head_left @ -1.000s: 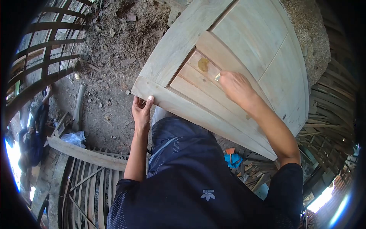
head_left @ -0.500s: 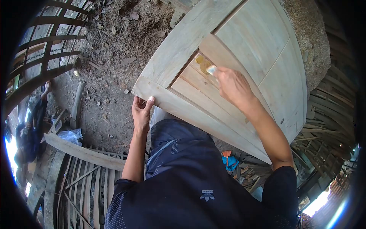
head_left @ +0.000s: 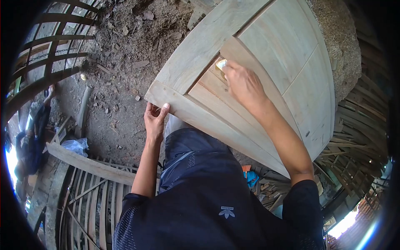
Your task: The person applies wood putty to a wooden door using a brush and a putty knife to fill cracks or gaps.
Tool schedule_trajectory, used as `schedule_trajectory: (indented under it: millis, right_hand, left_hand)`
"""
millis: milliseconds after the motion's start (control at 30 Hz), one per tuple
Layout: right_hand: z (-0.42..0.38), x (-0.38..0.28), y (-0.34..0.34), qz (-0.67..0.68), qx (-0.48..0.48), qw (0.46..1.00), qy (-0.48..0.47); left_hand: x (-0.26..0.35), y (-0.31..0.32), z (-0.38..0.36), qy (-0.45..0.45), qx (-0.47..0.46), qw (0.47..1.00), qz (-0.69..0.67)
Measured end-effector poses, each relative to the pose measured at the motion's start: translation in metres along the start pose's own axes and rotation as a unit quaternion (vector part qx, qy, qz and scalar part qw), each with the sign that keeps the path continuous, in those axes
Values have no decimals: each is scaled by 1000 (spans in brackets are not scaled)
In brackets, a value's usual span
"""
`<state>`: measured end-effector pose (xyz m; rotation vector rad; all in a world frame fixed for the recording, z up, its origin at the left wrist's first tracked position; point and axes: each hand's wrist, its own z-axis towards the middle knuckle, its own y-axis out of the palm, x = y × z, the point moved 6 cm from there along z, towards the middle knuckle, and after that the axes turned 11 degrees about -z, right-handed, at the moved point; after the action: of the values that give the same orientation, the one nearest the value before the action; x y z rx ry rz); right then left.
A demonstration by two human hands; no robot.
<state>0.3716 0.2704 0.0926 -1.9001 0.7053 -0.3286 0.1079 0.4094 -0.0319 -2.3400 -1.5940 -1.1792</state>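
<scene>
Wooden door (head_left: pixel 287 46) is before person's legs (head_left: pixel 193 152). Left hand (head_left: pixel 155 121) pinches door near corner, thumb on top. Right hand (head_left: pixel 245 85) grips small pale piece (head_left: pixel 221 64) at end of recessed panel (head_left: pixel 216 91). Step seems rubbing; next move probably calls for even pressure along panel.

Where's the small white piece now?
The small white piece is in the right hand, upper middle of the head view, at a recessed corner of the wooden panel.
</scene>
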Motion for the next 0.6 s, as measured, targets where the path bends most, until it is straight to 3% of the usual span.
schedule_trajectory:
  millis: [100,167,200,267,300,367,600]
  right_hand:
    - [-1,3,11,1,-4,1000,14]
    - [-14,7,9,-43,-116,991,-45]
    - [-16,11,4,-43,-117,991,-43]
    - [-15,17,-18,36,-20,996,-83]
    - [-13,26,-13,35,-22,996,-83]
    - [-6,37,-12,53,123,976,-174]
    - [-5,36,10,14,127,971,-202]
  left_hand:
    - [2,2,-1,9,8,1000,-8]
    - [1,0,-2,5,13,1000,-5]
    - [0,0,-2,0,12,1000,-1]
    - [0,1,1,2,5,1000,-9]
    - [-1,1,0,1,1,1000,-15]
    - [-1,-1,-1,1,1,1000,-12]
    - [1,1,-1,5,3,1000,-16]
